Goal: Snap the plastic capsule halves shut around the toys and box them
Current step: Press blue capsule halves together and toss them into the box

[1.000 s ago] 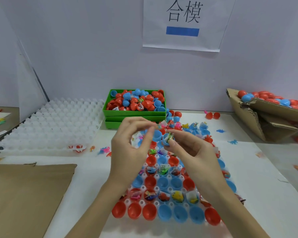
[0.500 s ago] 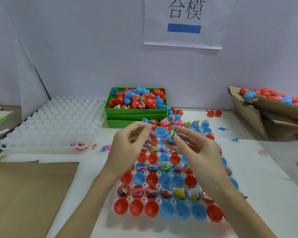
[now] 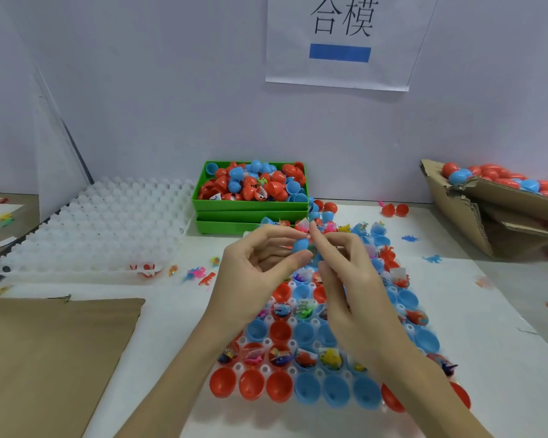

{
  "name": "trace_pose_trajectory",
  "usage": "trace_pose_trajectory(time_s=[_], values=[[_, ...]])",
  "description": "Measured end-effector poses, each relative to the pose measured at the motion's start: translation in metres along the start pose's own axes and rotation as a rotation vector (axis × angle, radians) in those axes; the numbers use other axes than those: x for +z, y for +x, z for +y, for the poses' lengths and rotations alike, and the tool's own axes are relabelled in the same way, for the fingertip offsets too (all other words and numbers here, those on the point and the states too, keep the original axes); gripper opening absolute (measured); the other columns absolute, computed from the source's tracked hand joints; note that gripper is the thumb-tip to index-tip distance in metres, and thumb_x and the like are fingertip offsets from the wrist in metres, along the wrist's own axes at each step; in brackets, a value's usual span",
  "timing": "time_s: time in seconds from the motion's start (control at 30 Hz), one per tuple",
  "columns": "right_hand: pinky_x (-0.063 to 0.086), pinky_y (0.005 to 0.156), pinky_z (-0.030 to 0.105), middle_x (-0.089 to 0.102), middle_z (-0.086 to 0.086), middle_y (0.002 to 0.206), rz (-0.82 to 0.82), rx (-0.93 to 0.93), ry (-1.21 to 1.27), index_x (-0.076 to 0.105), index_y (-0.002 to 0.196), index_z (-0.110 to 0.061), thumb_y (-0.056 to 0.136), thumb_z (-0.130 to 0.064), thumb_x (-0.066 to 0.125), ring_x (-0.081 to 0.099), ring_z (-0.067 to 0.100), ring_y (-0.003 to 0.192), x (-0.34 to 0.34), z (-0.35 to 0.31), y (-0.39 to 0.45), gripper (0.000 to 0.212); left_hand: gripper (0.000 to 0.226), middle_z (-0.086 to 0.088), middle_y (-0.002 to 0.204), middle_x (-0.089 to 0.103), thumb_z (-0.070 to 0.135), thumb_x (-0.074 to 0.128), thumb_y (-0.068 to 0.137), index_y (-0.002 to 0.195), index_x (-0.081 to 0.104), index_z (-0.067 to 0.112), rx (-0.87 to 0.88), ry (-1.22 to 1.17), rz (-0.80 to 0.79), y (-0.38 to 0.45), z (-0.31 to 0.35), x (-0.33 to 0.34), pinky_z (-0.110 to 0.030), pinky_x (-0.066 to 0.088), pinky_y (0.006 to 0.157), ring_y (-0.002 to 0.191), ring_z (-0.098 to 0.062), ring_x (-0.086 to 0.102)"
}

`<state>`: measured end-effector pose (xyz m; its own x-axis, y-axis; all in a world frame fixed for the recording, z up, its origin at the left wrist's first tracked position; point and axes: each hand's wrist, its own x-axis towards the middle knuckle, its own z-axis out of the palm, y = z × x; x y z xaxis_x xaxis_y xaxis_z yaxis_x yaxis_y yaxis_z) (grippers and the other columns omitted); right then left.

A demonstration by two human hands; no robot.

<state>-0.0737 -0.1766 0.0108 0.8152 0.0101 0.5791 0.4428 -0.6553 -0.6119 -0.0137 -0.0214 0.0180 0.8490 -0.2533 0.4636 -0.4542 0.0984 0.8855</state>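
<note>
We see both hands' grips pinching one smooth blue capsule (image 3: 300, 245): left hand (image 3: 260, 273), right hand (image 3: 348, 279), above the desk (image 3: 487, 311).

A blue capsule (image 3: 300, 245) is held above the twelve o'clock end of the white holder tray (image 3: 393, 290), pinched between the fingertips of the left hand (image 3: 253, 276) and the right hand (image 3: 348, 279); whether its halves are fully seated cannot be told. The tray carries rows of open red and blue capsule halves (image 3: 279, 387), rims up, several with small packaged toys (image 3: 329, 358) inside. Loose halves fill the green box (image 3: 250, 205) at twelve o'clock, and closed capsules lie in the tilted cardboard box (image 3: 475, 216) at two o'clock.
</note>
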Motion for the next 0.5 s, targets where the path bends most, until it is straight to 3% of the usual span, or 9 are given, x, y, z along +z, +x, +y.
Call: trace_pose_trajectory(time_s=[0.13, 0.33, 0.43, 0.5], values=[[0.048, 0.087, 0.011, 0.054, -0.002, 0.122, 0.075, -0.027, 0.046, 0.05, 0.152, -0.015, 0.099, 0.001, 0.061, 0.054, 0.005, 0.109, -0.002, 0.0, 0.002, 0.057, 0.025, 0.005, 0.102, 0.079, 0.016, 0.079, 0.086, 0.111, 0.075, 0.011, 0.013, -0.027, 0.009, -0.001, 0.0, 0.001, -0.017, 0.057, 0.085, 0.094, -0.01, 0.076], [0.055, 0.07, 0.021, 0.063, -0.007, 0.117, 0.13, -0.051, 0.138, 0.063, 0.13, -0.02, 0.094, -0.008, 0.071, 0.065, 0.016, 0.094, -0.01, 0.006, 0.007, 0.039, 0.033, -0.001, 0.111, 0.079, -0.003, 0.077, 0.088, 0.118, 0.074, 0.007, 0.04, -0.065, -0.047, -0.002, -0.001, -0.001, -0.021, 0.058, 0.089, 0.1, -0.016, 0.077], [0.055, 0.069, 0.017, 0.063, -0.008, 0.113, 0.137, -0.17, -0.03, 0.063, 0.125, -0.02, 0.089, -0.011, 0.076, 0.064, 0.01, 0.089, -0.014, 0.009, 0.008, 0.039, 0.028, -0.001, 0.107, 0.079, -0.002, 0.076, 0.089, 0.116, 0.074, 0.006, 0.037, -0.06, -0.039, -0.004, -0.002, 0.002, -0.02, 0.058, 0.086, 0.098, -0.016, 0.077], [0.056, 0.066, 0.02, 0.064, -0.01, 0.11, 0.121, -0.134, 0.06, 0.064, 0.12, -0.025, 0.088, -0.015, 0.078, 0.066, 0.015, 0.089, -0.017, 0.01, 0.008, 0.036, 0.024, 0.0, 0.107, 0.08, 0.005, 0.074, 0.092, 0.116, 0.074, 0.007, 0.016, -0.073, -0.054, -0.004, -0.002, 0.002, -0.018, 0.057, 0.086, 0.1, -0.014, 0.076]])
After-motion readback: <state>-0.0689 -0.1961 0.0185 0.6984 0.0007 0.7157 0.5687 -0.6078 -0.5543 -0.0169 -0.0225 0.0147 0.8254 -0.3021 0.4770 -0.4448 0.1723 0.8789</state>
